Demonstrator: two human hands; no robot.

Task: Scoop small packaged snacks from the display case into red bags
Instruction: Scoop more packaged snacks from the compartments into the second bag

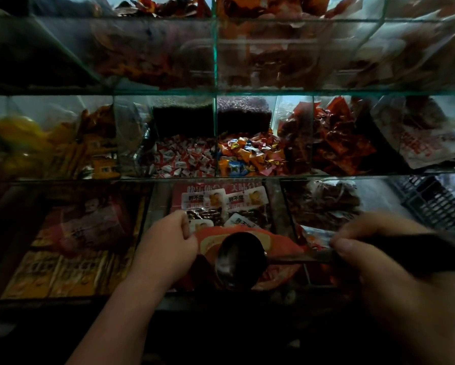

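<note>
Fingers and thumb of the right hand point(379, 283) curl tight round the dark handle of a metal scoop point(241, 259), gripping it far from the bowl. The left hand point(165, 241) pinches the left rim of a red bag point(287, 250) and holds its mouth open toward the person. The bag sits at the bottom middle compartment of the glass display case point(247, 177), just in front of the flat, white-labelled snack packets point(216, 204). The dim light hides whether it rests inside the compartment or hangs before it.

The likeliest trouble is the bag. Only one side of its rim is held, so the far side may sag and narrow the mouth, and packets tipped from the scoop could slide past it. The long reach from grip to bowl also gives little control. A small wrist roll could spill a load, or the bowl's edge could catch the thin bag wall.

The scoop's long axis runs almost level across the view, with the handle to the right and the bowl to the left. The bowl lies over the bag's mouth with its hollow facing up, and no packet shows in it.

One shelf up, well apart from the hands, lie red-and-white wrapped candies point(184, 156), with mixed bright ones point(247, 154) in the next compartment.
</note>
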